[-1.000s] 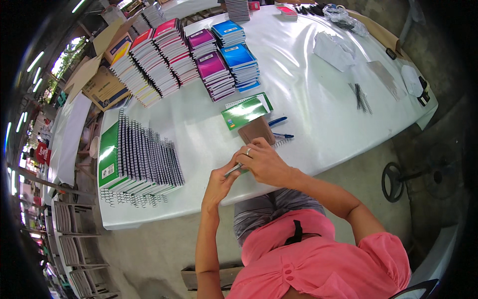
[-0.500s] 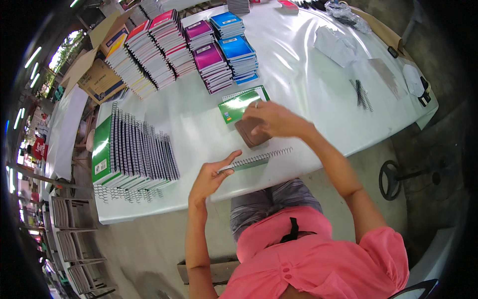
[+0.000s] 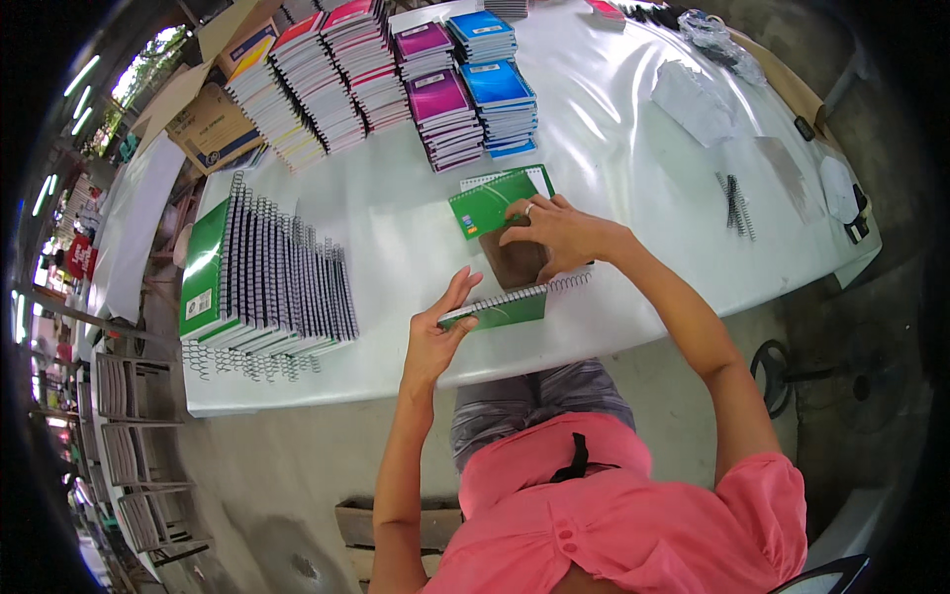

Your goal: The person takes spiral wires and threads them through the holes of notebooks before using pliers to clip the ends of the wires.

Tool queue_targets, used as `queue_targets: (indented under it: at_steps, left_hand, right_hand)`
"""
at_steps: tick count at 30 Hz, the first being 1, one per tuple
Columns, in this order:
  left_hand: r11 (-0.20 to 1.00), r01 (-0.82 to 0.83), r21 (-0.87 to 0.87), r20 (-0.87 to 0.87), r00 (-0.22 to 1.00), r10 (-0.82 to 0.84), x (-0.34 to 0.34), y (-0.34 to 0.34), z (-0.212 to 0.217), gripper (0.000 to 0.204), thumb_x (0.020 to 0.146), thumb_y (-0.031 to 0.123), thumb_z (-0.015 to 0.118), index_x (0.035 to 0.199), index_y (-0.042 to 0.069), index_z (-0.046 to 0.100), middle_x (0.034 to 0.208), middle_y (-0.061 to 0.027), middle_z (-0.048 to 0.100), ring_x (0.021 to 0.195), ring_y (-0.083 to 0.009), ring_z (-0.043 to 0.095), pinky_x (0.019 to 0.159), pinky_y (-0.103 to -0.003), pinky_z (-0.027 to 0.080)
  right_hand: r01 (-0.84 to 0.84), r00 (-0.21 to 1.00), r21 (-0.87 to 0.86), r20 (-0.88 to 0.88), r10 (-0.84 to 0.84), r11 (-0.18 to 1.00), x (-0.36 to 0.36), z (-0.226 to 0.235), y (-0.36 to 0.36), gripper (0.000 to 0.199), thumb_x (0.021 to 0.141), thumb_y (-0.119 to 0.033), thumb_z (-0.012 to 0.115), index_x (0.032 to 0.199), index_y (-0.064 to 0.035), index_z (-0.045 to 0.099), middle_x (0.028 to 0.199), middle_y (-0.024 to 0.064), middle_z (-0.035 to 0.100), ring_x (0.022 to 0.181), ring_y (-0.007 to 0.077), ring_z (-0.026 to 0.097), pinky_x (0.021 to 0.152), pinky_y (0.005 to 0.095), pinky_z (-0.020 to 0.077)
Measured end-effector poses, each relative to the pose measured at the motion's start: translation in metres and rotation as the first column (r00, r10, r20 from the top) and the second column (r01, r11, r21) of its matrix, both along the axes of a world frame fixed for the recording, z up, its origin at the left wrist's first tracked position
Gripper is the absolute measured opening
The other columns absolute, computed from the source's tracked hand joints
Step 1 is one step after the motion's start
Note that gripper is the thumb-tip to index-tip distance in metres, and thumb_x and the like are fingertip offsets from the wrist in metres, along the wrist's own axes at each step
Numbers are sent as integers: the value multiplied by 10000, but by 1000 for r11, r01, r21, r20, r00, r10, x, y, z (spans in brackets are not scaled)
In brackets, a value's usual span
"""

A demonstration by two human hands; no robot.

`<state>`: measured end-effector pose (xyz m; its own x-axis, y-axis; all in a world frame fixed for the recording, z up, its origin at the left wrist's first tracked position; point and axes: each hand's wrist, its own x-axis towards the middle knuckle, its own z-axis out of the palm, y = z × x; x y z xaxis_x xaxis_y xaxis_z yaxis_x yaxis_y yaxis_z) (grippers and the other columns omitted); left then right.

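In my left hand (image 3: 445, 319), thumb and fingers pinch the left end of a green notebook (image 3: 515, 315), held on edge with its spine up. A metal spiral coil (image 3: 500, 299) runs along that spine and sticks out past its right end. Over a brown block (image 3: 515, 259) my right hand (image 3: 566, 238) is arched, fingers curved and apart. Its thumb comes down close to the coil; whether it touches cannot be made out. Just behind the block lies another green notebook or cover (image 3: 493, 206), with white punched sheets showing behind it.
At the left stands a row of green coil-bound notebooks (image 3: 206, 272), loose coils sticking out below. Stacks of purple (image 3: 442, 97) and blue notebooks (image 3: 498, 84) stand at the back, beside a cardboard box (image 3: 213, 129). Loose coils (image 3: 735, 206) and crumpled plastic (image 3: 693, 99) lie to the right.
My left hand has moved slightly right and tilted the notebook, so more of its green cover shows. My right hand has shifted right, with its thumb now lower, near the coil.
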<state>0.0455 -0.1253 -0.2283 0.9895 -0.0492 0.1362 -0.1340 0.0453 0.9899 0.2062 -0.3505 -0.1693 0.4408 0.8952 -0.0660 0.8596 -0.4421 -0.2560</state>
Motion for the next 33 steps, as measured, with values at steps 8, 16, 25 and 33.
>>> queue_targets:
  at_steps: [8,16,25,33]
  left_hand:
    - [997,-72,33,12,997,72,-9,-4,3,784,831,63,722,1498,82,311,1367,-176,541,1308,-240,467,1016,-288,389]
    - [975,-218,-52,10,976,218,-8,-12,-2,839,828,57,724,1517,102,248,1379,-192,520,1284,-262,496,1037,-326,421]
    - [971,-235,34,131,965,229,-11,-11,-19,770,809,32,725,1477,77,344,1399,-179,505,1287,-251,496,1045,-336,420]
    - [958,-247,144,76,968,238,-16,-15,-10,713,811,61,733,1444,72,404,1358,-166,550,1256,-241,533,1014,-336,446]
  right_hand:
    - [-6,917,62,-397,30,998,10,24,-1,653,739,-467,742,1306,-192,575,1265,111,557,1111,262,522,938,377,410]
    - [-98,591,239,-767,249,966,3,15,12,592,861,-490,625,1333,-134,582,1113,105,674,957,198,589,807,323,455]
    - [-162,578,217,-770,270,963,-11,18,16,564,872,-448,627,1329,-122,583,1121,121,675,995,197,594,819,333,460]
    - [-50,656,290,-712,250,956,-13,14,10,509,890,-447,629,1256,-94,636,975,127,681,833,218,577,731,336,453]
